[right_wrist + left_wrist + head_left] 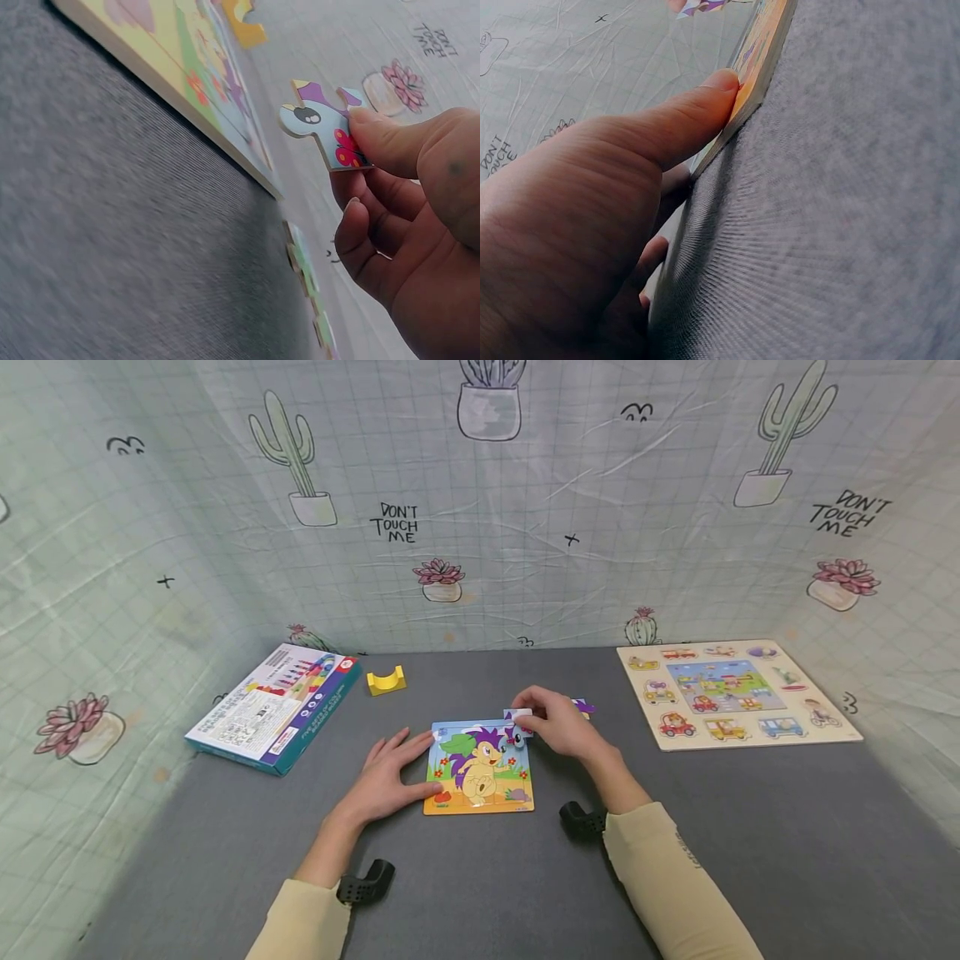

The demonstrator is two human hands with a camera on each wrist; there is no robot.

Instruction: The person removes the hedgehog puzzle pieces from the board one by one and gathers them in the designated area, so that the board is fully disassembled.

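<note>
A small jigsaw board (480, 808) with a purple-haired hedgehog picture lies flat on the table. My left hand (386, 782) rests along its left side, fingers spread and fairly straight. In the left wrist view its thumb (697, 105) touches the board's edge. Over the upper right corner, my right hand (558, 724) pinches a jigsaw piece between thumb and fingers. That jigsaw piece (326, 127) shows a red butterfly, a dark eye-like spot and some purple. Behind the right hand lie loose jigsaw pieces (583, 707), mostly hidden in the head view.
A yellow arched block (386, 681) stands behind the board to the left. Farther left lies a teal-sided box (277, 706). A wooden vehicle puzzle board (645, 702) lies at the back right. Patterned cloth (517, 527) encloses the grey table (465, 885).
</note>
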